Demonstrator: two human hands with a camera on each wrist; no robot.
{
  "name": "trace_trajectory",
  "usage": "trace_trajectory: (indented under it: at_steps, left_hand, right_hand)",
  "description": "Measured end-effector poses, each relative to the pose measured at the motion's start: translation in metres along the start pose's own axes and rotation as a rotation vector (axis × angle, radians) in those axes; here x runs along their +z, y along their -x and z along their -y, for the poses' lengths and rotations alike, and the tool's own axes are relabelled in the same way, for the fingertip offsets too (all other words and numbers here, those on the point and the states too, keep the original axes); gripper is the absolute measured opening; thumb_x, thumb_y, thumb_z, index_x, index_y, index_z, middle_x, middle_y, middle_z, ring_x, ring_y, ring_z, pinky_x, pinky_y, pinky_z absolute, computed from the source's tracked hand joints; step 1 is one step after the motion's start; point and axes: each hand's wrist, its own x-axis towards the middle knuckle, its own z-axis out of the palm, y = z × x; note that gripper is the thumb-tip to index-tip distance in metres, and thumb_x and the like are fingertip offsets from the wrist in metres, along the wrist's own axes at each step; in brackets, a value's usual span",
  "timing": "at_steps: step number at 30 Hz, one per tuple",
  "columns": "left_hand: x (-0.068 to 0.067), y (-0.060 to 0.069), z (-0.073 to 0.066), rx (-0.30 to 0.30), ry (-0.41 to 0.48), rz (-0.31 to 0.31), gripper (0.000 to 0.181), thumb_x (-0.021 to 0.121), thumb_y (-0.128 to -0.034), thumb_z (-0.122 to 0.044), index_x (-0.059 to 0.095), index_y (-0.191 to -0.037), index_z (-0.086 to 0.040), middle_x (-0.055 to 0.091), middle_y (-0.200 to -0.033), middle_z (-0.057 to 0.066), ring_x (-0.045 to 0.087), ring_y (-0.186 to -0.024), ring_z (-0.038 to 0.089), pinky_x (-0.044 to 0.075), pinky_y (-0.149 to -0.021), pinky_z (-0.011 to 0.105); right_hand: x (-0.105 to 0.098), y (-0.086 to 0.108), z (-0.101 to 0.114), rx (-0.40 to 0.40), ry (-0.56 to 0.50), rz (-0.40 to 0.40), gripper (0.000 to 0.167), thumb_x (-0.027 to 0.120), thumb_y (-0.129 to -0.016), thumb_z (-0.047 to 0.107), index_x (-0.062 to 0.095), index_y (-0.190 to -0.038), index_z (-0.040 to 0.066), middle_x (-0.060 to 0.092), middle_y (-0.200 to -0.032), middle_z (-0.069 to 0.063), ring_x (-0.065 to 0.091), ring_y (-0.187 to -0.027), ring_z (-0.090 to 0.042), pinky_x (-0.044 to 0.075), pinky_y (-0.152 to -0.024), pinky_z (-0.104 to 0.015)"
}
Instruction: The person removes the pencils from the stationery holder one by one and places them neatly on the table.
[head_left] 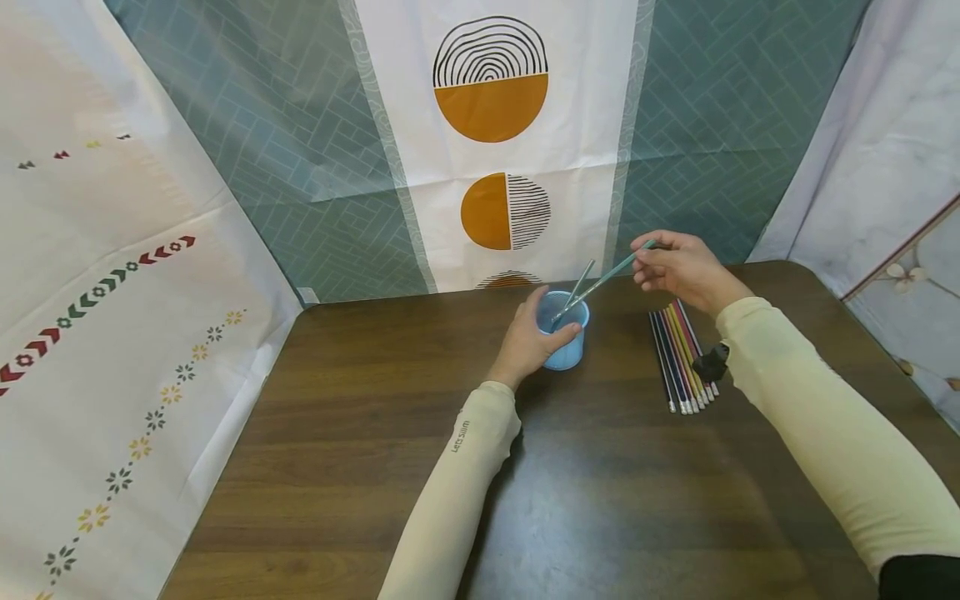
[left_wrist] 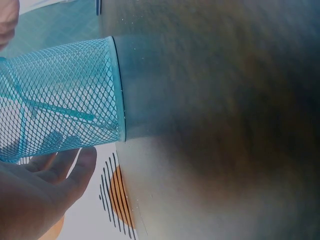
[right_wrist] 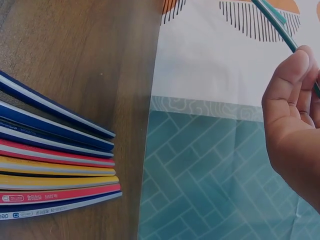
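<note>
A light blue mesh pencil cup stands near the table's far edge, its wire wall filling the left of the left wrist view. My left hand holds it from the left side, thumb across the front. One green pencil leans inside the cup. Between thumb and fingers, my right hand pinches a second green pencil, which slants down with its lower end inside the cup's mouth. In the right wrist view this hand grips the pencil's upper part.
A row of several pencils in dark blue, yellow and red lies side by side on the brown wooden table, below my right wrist. Behind the table hangs a patterned cloth, close to the cup.
</note>
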Motion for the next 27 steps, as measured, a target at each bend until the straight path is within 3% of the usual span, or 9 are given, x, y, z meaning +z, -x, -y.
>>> trace_trajectory:
  at_steps: [6,20,27]
  left_hand:
    - [-0.001,0.001,0.0,-0.004,0.005,0.004,0.09,0.077,-0.0834,-0.055,0.034,-0.157,-0.024,0.045,-0.143,0.009,0.049,-0.119,0.028,0.046,-0.097,0.053]
    - [0.0,0.0,0.0,-0.009,0.009,0.007,0.09,0.077,-0.0838,-0.054,0.034,-0.157,-0.024,0.044,-0.143,0.009,0.05,-0.119,0.028,0.046,-0.097,0.053]
    - [0.0,0.0,0.0,-0.028,0.0,0.008,0.089,0.077,-0.0829,-0.056,0.034,-0.156,-0.03,0.044,-0.144,0.007,0.049,-0.12,0.027,0.047,-0.096,0.053]
  right_hand:
    - [-0.004,0.002,0.003,-0.012,-0.111,0.001,0.01,0.064,-0.099,0.004,0.073,-0.102,0.006,0.069,-0.085,-0.009,0.068,-0.072,-0.02,0.056,-0.064,-0.03]
    - [-0.012,0.009,0.012,-0.075,-0.23,0.001,0.016,0.059,-0.1,-0.002,0.073,-0.107,0.0,0.071,-0.083,-0.01,0.069,-0.07,-0.022,0.056,-0.063,-0.032]
    - [-0.018,0.012,0.015,-0.089,-0.265,-0.007,0.015,0.059,-0.1,-0.001,0.073,-0.105,0.001,0.07,-0.083,-0.011,0.07,-0.07,-0.022,0.056,-0.063,-0.032]
